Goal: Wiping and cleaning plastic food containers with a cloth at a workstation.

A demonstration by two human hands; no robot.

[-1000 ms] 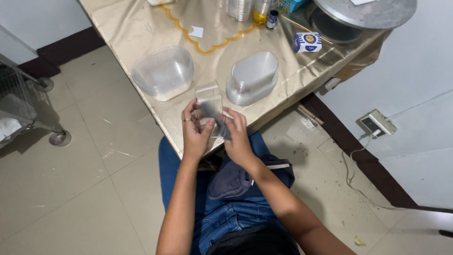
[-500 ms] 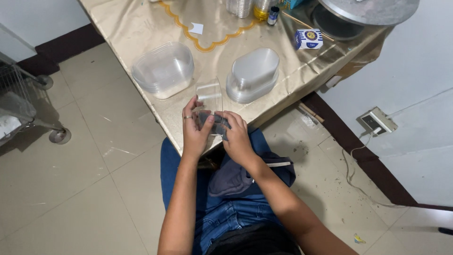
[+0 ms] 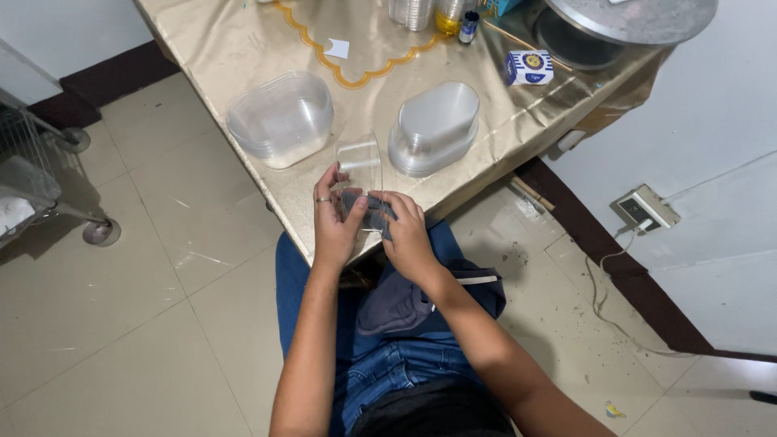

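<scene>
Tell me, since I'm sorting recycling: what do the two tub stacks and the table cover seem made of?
The upright tub stack and the upturned stack look like thin clear plastic: the table shows through, with glossy rims. The table cover seems a shiny gold plastic or satin sheet, creased and reflective; which one is unclear.

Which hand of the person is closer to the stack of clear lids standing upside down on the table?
Right. The right hand is just below the stack of clear lids, near the table edge. The left hand is farther to the left, below a single clear cup.
</scene>
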